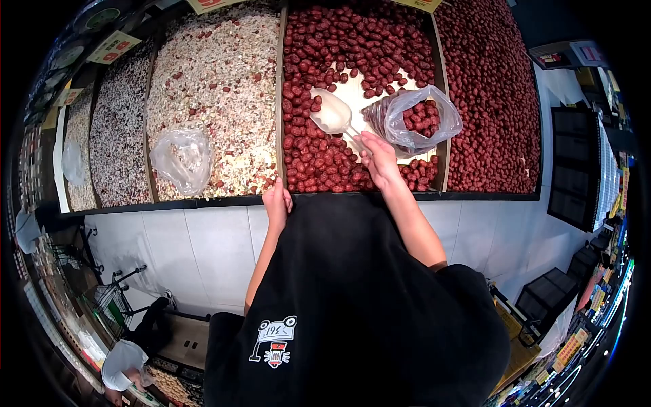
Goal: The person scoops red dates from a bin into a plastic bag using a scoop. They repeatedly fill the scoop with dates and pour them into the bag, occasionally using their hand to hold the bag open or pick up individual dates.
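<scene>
My right hand (380,160) is closed around the handle of a pale scoop (331,112) in the bin of dried red dates (319,163). One or two dates rest at the scoop's far edge. Just right of that hand, an open clear plastic bag (444,132) partly filled with dates stands on the bin's bare pale bottom. My left hand (277,202) is at the front edge of the bins, by the end of a divider (280,136). Its fingers are curled; whether they grip anything is hidden.
Left of the divider is a bin of mixed grains (217,88) with a clear plastic bag (182,161) lying on it. More small dates (491,115) fill the right bin. Behind are a shopping cart (112,302), a person (125,359) and black crates (571,166).
</scene>
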Available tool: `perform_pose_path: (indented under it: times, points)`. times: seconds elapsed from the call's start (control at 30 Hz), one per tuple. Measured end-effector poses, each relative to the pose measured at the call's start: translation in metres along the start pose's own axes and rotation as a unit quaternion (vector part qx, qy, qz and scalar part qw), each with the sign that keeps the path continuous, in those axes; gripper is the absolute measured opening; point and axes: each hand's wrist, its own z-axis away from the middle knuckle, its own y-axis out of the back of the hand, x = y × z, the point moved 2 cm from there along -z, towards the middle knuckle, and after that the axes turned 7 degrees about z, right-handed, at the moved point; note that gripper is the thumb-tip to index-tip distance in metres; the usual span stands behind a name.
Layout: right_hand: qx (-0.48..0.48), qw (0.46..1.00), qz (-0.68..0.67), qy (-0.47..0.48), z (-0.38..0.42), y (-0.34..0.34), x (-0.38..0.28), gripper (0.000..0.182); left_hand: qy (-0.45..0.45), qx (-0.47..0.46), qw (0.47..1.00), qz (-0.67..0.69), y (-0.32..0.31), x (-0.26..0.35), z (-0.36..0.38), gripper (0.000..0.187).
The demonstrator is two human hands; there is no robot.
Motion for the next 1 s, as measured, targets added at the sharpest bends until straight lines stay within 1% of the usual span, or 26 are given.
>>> perform_pose_path:
  times: [0.13, 0.23, 0.37, 0.47, 0.53, 0.57, 0.6, 0.7, 0.77, 0.83, 0.9, 1.0]
  points:
    - [-0.017, 0.991, -0.117, -0.066, 0.01, 0.017, 0.014, 0.037, -0.004, -0.002, 1.0, -0.002, -0.001, -0.001, -0.001, 0.057]
    - [0.002, 0.987, -0.149, -0.064, 0.009, 0.028, 0.033, 0.035, 0.0, 0.004, 1.0, -0.006, -0.002, 0.001, 0.001, 0.057]
    - [0.003, 0.995, -0.099, -0.006, 0.017, 0.025, 0.024, 0.036, 0.004, 0.002, 1.0, -0.007, -0.001, 0.0, 0.0, 0.058]
    - [0.02, 0.993, -0.118, 0.016, 0.019, 0.022, 0.021, 0.032, 0.0, 0.001, 1.0, -0.014, 0.0, -0.001, -0.002, 0.058]
    - [0.044, 0.996, 0.003, 0.073, 0.036, 0.008, 0.003, 0.029, 0.006, -0.001, 1.0, -0.014, -0.001, 0.0, -0.001, 0.058]
    - [0.056, 0.991, 0.063, 0.101, 0.045, 0.003, -0.001, 0.027, 0.01, 0.0, 1.0, -0.014, -0.002, 0.002, 0.001, 0.058]
    - [0.068, 0.979, 0.133, 0.142, 0.052, 0.005, 0.001, 0.021, 0.008, 0.003, 1.0, -0.017, -0.002, 0.003, 0.002, 0.058]
    - [0.063, 0.944, 0.249, 0.205, 0.08, 0.012, -0.01, 0.019, 0.004, 0.006, 1.0, -0.024, -0.004, 0.004, 0.002, 0.058]
    - [0.082, 0.931, 0.283, 0.214, 0.099, 0.017, -0.026, 0.02, 0.005, 0.007, 1.0, -0.028, -0.003, 0.002, 0.001, 0.058]
    - [0.091, 0.935, 0.275, 0.202, 0.111, 0.033, -0.038, 0.023, 0.007, 0.004, 1.0, -0.029, -0.005, 0.005, 0.003, 0.058]
    - [0.095, 0.946, 0.291, 0.11, 0.132, 0.048, -0.064, 0.025, 0.01, 0.001, 1.0, -0.026, -0.004, 0.004, 0.002, 0.058]
    - [0.088, 0.949, 0.295, 0.066, 0.151, 0.081, -0.087, 0.024, 0.011, -0.001, 1.0, -0.023, -0.001, 0.001, -0.001, 0.057]
